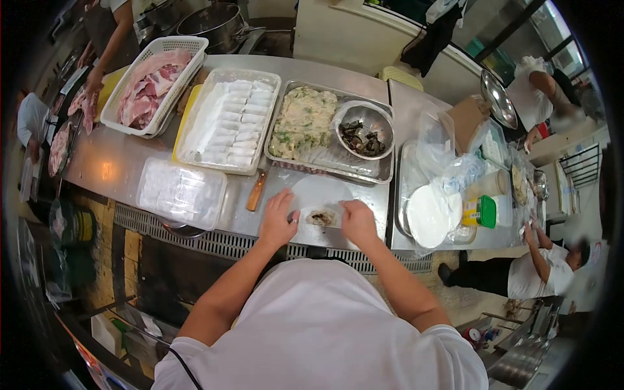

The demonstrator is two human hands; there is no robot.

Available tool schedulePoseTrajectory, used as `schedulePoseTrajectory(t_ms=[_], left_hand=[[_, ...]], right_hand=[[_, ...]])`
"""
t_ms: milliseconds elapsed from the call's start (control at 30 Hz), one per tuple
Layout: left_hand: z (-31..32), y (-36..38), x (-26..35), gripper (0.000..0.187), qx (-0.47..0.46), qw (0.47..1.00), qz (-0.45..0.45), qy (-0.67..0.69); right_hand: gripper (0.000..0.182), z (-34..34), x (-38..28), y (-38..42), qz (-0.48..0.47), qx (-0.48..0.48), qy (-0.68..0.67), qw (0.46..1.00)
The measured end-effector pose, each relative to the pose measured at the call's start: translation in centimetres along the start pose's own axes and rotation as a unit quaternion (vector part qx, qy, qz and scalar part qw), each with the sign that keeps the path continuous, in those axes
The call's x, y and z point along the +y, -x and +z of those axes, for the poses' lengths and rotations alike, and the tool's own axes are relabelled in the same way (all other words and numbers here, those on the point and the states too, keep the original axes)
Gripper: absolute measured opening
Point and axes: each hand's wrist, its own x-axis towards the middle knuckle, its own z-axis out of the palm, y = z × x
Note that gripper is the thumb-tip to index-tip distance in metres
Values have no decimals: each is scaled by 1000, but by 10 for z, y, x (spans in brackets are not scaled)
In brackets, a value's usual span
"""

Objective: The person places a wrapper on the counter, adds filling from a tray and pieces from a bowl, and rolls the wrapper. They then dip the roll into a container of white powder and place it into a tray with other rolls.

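A round, translucent rice paper wrapper (320,188) lies on the steel counter in front of me, with a small mound of filling (321,217) on its near part. My left hand (278,220) rests at the wrapper's left edge, fingers stretched out and the thumb apart. At the right edge, my right hand (359,224) has its fingers curled and pinched on the wrapper beside the filling. Just beyond, a metal tray (325,170) holds a pale mixture with green bits (304,120) and a steel bowl (383,140) of dark pieces. A wooden-handled tool (256,190) lies left of my left hand.
A white tray (185,146) holds rows of white rolls. Farther left stands a white basket (153,78) of raw meat. A lidded plastic container (182,193) sits near the front edge. Stacked white rounds (428,216) and a green-lidded tub (480,212) are right. Other people work nearby.
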Motion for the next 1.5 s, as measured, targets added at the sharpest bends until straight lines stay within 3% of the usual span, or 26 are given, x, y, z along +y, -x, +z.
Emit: schedulePoseTrajectory(t_ms=[67, 167, 367, 467, 567, 667, 767, 867, 967, 1167, 1267, 1367, 1467, 1500], left_hand=[[1, -8, 10, 53, 5, 997, -58, -44], [2, -22, 17, 44, -8, 989, -83, -126], [5, -26, 6, 27, -54, 987, -125, -81], [-2, -25, 16, 21, -70, 960, -264, 63], [-13, -15, 28, 24, -51, 959, -267, 73], [-22, -10, 31, 25, -149, 947, -283, 40], [-18, -3, 28, 23, -158, 943, -290, 46], [-5, 8, 18, 23, -119, 945, -273, 131], [-11, 5, 45, 20, -79, 946, -261, 175], [5, -9, 68, 14, -26, 996, 64, 58], [20, -15, 63, 22, -113, 986, 119, 24], [19, -18, 61, 32, -177, 978, 111, 10], [12, -19, 57, 42, -207, 970, 118, 43], [13, -16, 54, 46, -204, 973, 76, 78]], right_hand=[[25, -1, 22, 0, 106, 34, 12, 994], [26, -2, 32, 0, 265, -16, -45, 963], [21, 22, 35, 13, 283, -21, -91, 955], [17, 24, 23, 18, 386, 74, -419, 819], [18, 6, 1, 19, 445, 58, -440, 778], [17, 10, 11, 27, 451, -84, -370, 808], [16, 28, 23, 38, 399, -101, -244, 878], [15, 32, 16, 43, 316, -32, -163, 934], [16, 34, 2, 44, 326, 15, -149, 933], [15, 49, -4, 48, 264, 59, -223, 936], [13, 28, -27, 41, 251, 19, -137, 958], [11, 26, -24, 40, 71, 68, -43, 994], [13, 28, -16, 28, -69, 67, -51, 994], [13, 26, -14, 24, -85, 24, -41, 995]])
